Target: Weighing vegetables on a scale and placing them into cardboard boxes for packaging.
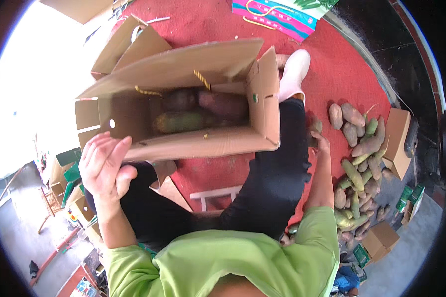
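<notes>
A tall open cardboard box stands in front of me, between my legs. Inside lie a green radish and reddish-purple root vegetables. My left hand is beside the box's near left corner, palm up, fingers loosely bent and thumb apart, holding nothing. Over on the right, past my knee, my right hand is closed around a brownish-green root vegetable, partly hidden by my leg. Close to that hand lie several earthy brown tubers.
A long pile of green and brown root vegetables spreads along the right of the red carpet. Cardboard boxes stand beyond it. Another open carton is behind the box, and a colourful gift bag lies at the far side.
</notes>
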Demonstrator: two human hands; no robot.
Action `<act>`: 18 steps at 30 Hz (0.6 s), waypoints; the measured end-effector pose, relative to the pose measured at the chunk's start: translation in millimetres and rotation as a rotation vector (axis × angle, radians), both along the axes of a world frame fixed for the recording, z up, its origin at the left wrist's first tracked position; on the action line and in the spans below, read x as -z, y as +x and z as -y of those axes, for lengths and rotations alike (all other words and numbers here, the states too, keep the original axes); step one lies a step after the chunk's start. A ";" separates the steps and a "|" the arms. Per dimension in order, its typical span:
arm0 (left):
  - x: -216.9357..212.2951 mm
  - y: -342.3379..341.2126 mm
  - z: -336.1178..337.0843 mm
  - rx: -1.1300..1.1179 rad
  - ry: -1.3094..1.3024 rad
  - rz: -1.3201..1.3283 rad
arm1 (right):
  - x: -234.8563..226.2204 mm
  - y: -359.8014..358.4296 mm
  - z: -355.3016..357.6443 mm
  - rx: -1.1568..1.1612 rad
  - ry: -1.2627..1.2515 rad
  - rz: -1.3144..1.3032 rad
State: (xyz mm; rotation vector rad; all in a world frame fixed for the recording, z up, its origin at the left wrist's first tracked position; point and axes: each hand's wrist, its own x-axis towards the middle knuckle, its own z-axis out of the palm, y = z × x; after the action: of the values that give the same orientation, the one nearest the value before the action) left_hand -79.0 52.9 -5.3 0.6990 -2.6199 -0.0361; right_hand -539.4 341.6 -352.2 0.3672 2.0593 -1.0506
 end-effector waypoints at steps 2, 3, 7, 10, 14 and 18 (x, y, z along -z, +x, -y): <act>1.8 -0.4 2.9 0.023 0.016 -0.047 | -25.0 -1.5 -0.1 -0.121 -0.122 0.157; 1.9 1.3 2.0 0.021 0.025 -0.050 | -39.9 2.6 -0.2 -0.121 -0.113 0.155; 0.4 3.8 1.7 0.022 0.045 -0.052 | -136.4 25.0 34.0 -0.334 -0.368 -0.206; -0.3 6.7 -0.7 0.027 0.067 -0.092 | -208.0 22.9 59.6 -0.439 -0.600 -0.309; -0.1 12.5 -2.7 0.005 0.098 -0.143 | -323.3 69.2 107.5 -0.599 -0.796 -0.420; 0.5 16.7 -3.4 -0.010 0.111 -0.171 | -390.8 118.8 147.8 -0.941 -0.846 -0.549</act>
State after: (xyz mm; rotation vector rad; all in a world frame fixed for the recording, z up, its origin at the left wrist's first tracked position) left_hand -62.3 56.2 -5.9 0.7130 -2.4650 -0.2299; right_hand -420.6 193.8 38.6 -1.2987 1.6340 -1.3134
